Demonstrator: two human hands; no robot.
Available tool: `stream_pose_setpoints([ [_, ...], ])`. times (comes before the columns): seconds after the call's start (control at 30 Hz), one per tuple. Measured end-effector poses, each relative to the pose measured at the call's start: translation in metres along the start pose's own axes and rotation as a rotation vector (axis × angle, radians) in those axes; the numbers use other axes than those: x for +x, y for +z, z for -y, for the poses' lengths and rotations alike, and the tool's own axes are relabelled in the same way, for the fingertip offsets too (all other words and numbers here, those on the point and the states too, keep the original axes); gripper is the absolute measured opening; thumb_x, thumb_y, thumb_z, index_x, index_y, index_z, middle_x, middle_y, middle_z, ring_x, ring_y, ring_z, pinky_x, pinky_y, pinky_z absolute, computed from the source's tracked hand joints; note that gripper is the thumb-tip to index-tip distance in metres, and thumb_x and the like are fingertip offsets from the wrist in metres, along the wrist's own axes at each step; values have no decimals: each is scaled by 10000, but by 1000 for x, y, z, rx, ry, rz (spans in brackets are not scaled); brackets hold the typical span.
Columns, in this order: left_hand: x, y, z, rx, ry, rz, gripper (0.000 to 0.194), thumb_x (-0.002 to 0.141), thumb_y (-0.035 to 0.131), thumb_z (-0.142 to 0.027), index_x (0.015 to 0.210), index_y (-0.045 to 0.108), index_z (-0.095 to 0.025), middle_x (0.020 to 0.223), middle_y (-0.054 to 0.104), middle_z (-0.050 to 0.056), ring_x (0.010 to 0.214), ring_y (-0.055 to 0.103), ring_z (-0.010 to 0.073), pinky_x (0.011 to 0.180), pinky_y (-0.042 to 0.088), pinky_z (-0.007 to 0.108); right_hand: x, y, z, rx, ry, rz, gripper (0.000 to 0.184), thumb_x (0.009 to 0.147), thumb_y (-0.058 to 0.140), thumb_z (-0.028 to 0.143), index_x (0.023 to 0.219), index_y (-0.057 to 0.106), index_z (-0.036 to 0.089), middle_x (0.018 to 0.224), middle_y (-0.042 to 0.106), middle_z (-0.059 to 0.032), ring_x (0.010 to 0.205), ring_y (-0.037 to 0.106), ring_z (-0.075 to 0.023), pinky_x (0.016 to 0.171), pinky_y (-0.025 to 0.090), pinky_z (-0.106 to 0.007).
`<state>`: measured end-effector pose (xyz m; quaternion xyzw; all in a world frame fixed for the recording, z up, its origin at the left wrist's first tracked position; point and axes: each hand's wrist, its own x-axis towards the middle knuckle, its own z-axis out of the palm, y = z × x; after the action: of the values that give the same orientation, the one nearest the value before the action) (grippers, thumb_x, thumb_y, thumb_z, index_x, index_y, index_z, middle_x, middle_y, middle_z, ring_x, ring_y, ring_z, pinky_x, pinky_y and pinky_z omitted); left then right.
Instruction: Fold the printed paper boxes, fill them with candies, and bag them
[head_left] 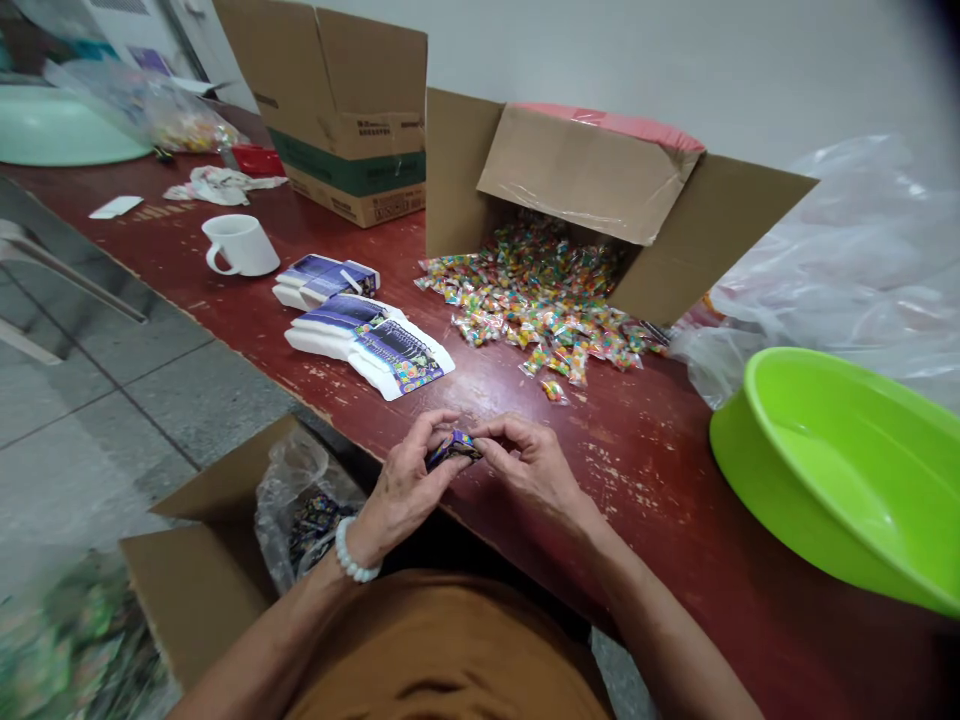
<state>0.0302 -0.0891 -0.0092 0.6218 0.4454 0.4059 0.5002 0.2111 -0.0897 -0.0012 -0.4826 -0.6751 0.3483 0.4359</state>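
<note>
Dark red painted wood of a table (637, 520) is being leaned over, and a small purple-and-gold wrapped packet (454, 450) is being pinched just above its near edge between the left hand (405, 490) and the right hand (529, 470), the fingers (517, 432) of both being curled in and clamped on it (a white bead bracelet (354, 553) is being worn on the left wrist). Beyond the hands, a heap of wrapped sweets (540, 310) is being spread across the table from a cardboard box (585, 170) tipped on its side, and two stacks of blue-and-white printed cards (367, 340) are being kept beside the heap, near a white mug (241, 245). A bright green plastic basin (832, 470) is being rested to the right of the hands, while an open cardboard carton (199, 590) holding a clear plastic bag (289, 510) is being stood below the table edge at the left.
</note>
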Motion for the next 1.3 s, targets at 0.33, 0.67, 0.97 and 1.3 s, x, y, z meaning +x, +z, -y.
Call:
stream_pose_setpoints([
  [0.33,-6,-6,-2,140,119,159,522,906,575,-244,1415,458,-248,1086,686,43,991,641,198,892,454,286,1,-23,4,-87,-36,242,161,875,633,254,922,784,225,823,778,-19,682,689,-162,646,507,-259],
  [0.67,-6,-1,-3,153,124,183,562,839,625,-170,1384,521,-264,1283,660,66,1053,668,234,940,456,307,2,-25,11,-300,-116,329,236,796,578,53,834,757,202,701,728,8,556,599,-109,553,414,-206],
  [0.97,-4,2,4,46,125,194,559,868,609,-174,1403,470,-254,1421,559,90,1282,549,239,1089,391,355,-3,-2,10,-324,-39,122,344,694,513,25,931,689,202,747,678,-9,582,525,-131,599,405,-255],
  [1.3,-7,9,4,-359,-183,28,488,829,712,-308,1227,432,-270,1017,720,30,823,684,160,730,533,274,-2,-8,-20,623,520,-134,305,756,713,415,951,616,202,831,713,-32,608,603,-122,536,473,-233],
])
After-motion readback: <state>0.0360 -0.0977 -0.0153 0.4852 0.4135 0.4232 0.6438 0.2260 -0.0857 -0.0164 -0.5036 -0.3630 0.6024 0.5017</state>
